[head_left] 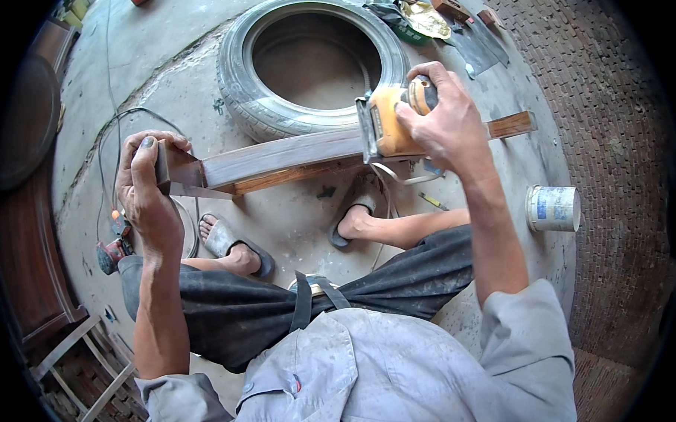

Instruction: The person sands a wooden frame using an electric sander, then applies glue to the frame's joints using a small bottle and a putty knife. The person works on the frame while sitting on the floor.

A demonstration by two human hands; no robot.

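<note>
A yellow and black electric sander [393, 121] is in my right hand [448, 118], whose fingers wrap round its top. Its flat pad stands against a long wooden piece [284, 157], pale and dusty on the upper face and brown along the lower edge. At the left end of this wood is a dark block-like part [178, 166], and my left hand [147, 180] grips it, thumb on the near side. The wood lies across in front of my knees, its far side close to a dusty tire [237, 80]. Its brown right end [512, 124] sticks out beyond my right hand.
A white bucket [554, 209] lies at the right. Another power tool, red and dark [110, 255], rests by my left knee. Cables [101, 156] run over the concrete floor. Wood blocks [450, 6] and bags are at the far right; dark wooden furniture [23, 244] lines the left.
</note>
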